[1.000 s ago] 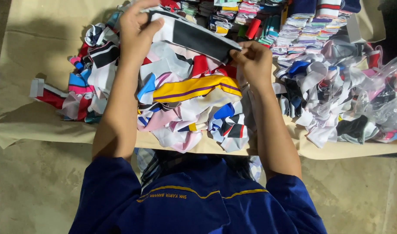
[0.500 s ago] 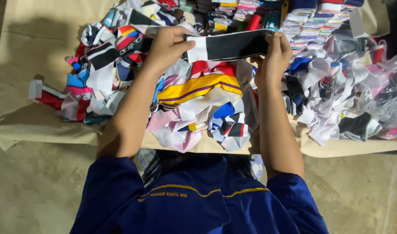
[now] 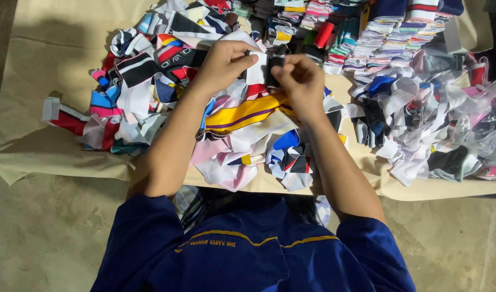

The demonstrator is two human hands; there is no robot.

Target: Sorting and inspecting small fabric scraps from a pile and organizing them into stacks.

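Note:
My left hand [image 3: 223, 64] and my right hand [image 3: 301, 81] meet over the middle of a heap of coloured cloth strips [image 3: 242, 135]. Between them they pinch a folded black and white fabric strip [image 3: 264, 69], its white part at my left fingers, its black part at my right fingers. Right under the hands lies a yellow strip with a purple stripe [image 3: 242, 113]. My forearms reach out from dark blue sleeves at the bottom of the view.
The strips lie on a tan paper-covered table [image 3: 53, 81]. Neatly folded stacks of strips [image 3: 378, 38] and a red roll [image 3: 322, 34] fill the far side. Grey-white strips and a clear plastic bag [image 3: 486, 124] sit at the right. Bare concrete floor [image 3: 42, 238] lies below the table's edge.
The black and white strip was stretched wide between my hands. My hands have come together and the strip is now folded small between them.

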